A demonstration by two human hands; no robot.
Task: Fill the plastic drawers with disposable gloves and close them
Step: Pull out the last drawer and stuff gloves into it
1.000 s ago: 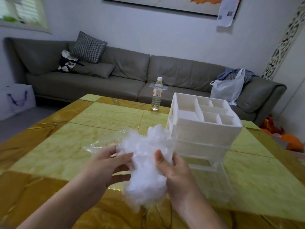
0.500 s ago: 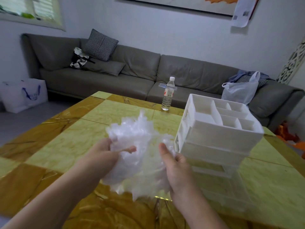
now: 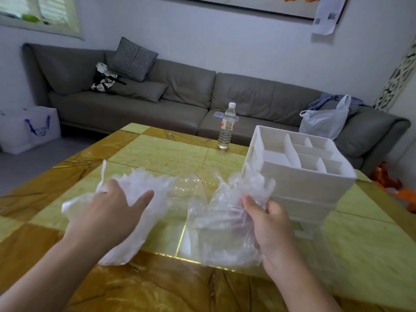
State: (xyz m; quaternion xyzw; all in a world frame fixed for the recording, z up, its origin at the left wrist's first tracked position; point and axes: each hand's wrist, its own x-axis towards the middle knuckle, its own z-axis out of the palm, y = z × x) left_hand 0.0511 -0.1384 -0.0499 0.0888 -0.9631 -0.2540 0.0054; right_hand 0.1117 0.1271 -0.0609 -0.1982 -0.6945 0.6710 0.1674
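Two hands [image 3: 108,208] [image 3: 270,219] — each gripping gloves [image 3: 227,212], drawers [image 3: 299,176] beside

Both forearms are bare, with no sleeves, and the left hand [image 3: 112,208] and right hand [image 3: 270,224] wear nothing.

There is only one view, worn on the person's head, looking forward and down across the yellow table [image 3: 157,154] from its near edge. It sits close above the left hand [image 3: 108,210] and right hand [image 3: 270,219], which fill the near foreground. The wide lens bends the room, reaching the grey sofa [image 3: 180,104] along the far wall.
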